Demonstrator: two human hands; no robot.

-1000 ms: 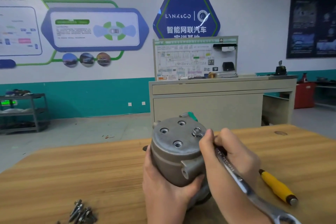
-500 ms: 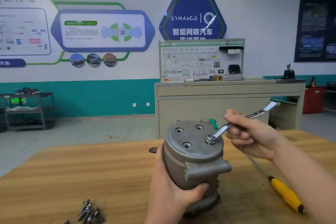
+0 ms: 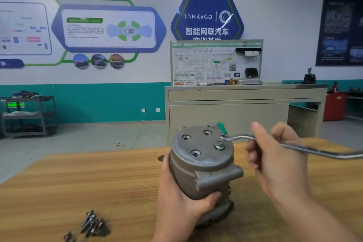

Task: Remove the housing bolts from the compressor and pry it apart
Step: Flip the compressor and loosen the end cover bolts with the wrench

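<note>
A grey metal compressor [image 3: 202,161] stands upright on the wooden table [image 3: 78,186]. My left hand [image 3: 176,200] grips its lower body from the near side. Its top face shows three empty bolt holes and one bolt [image 3: 219,146] standing raised in the right hole. My right hand [image 3: 275,159] holds a silver wrench [image 3: 241,137] by its shank. The wrench's ring end hangs in the air just above and behind the bolt, off its head; the handle runs out to the right edge.
A pile of loose removed bolts [image 3: 92,225] lies on the table at the near left. A beige workbench [image 3: 245,108] with a wiring display board stands behind the table. A metal shelf cart [image 3: 27,116] is at the far left wall.
The wrench swung from pointing toward me to pointing right, then lifted off the bolt head. The bolt now stands higher out of its hole. My left hand kept its grip on the compressor.
</note>
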